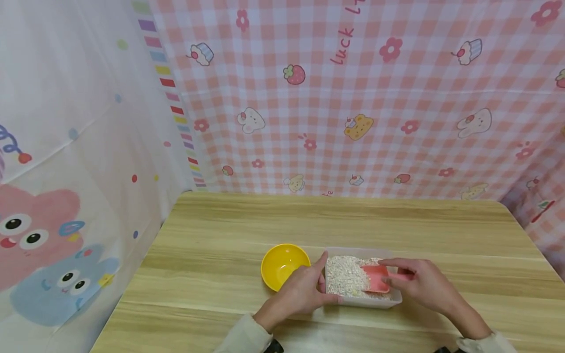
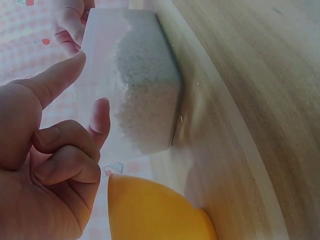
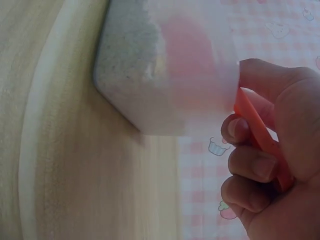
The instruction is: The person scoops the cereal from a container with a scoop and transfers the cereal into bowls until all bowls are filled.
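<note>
Scoop in curled right grip

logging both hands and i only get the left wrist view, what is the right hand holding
Observer: The right hand grips a red scoop.
Operator: ok, is the scoop out over the table
Observer: No, its wide part is inside the translucent container, against the pale flakes, toward the end farther from the yellow bowl.
Operator: i only see that bowl's outside, anything in it
Observer: The head view looks down into it, though a hand hides part; the inside that shows is bare.
</note>
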A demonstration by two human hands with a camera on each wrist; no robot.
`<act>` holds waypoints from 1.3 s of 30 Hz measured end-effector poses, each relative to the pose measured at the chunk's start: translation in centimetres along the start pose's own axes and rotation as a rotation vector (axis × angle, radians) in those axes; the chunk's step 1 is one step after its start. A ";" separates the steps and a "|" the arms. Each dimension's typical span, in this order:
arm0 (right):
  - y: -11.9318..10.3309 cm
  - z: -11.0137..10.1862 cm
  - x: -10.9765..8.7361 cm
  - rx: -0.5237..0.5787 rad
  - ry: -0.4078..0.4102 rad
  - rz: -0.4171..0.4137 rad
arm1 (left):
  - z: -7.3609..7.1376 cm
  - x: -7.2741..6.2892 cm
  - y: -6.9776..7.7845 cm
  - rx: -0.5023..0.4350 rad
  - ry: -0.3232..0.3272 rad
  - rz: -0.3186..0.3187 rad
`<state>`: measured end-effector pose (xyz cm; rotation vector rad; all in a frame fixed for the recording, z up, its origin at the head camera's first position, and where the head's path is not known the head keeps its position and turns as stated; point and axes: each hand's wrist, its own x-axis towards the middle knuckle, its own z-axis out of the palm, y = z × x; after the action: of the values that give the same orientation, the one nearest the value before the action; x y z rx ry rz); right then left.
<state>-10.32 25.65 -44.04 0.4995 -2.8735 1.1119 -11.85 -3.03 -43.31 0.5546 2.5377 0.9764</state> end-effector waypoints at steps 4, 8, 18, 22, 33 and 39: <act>0.2 0.2 0.0 0.026 -0.005 -0.004 | 0.0 0.0 0.0 -0.006 0.000 -0.002; 0.4 0.1 0.0 -0.014 -0.020 -0.004 | 0.0 0.0 0.1 -0.010 -0.004 -0.007; 0.6 0.0 -0.3 0.042 -0.049 0.007 | -0.1 0.0 0.1 -0.011 -0.015 -0.012; 0.9 0.2 -0.5 0.093 -0.047 0.008 | -0.1 0.0 0.1 -0.007 -0.009 -0.003; 1.3 0.9 -0.7 0.200 0.030 -0.016 | -0.1 -0.1 -0.1 -0.029 -0.009 0.007; 1.7 1.3 -0.8 0.263 0.036 -0.030 | -0.1 -0.2 -0.2 -0.038 -0.001 0.019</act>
<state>-9.94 26.25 -46.26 0.5221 -2.6925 1.4859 -11.80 -3.30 -43.38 0.5698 2.5117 1.0287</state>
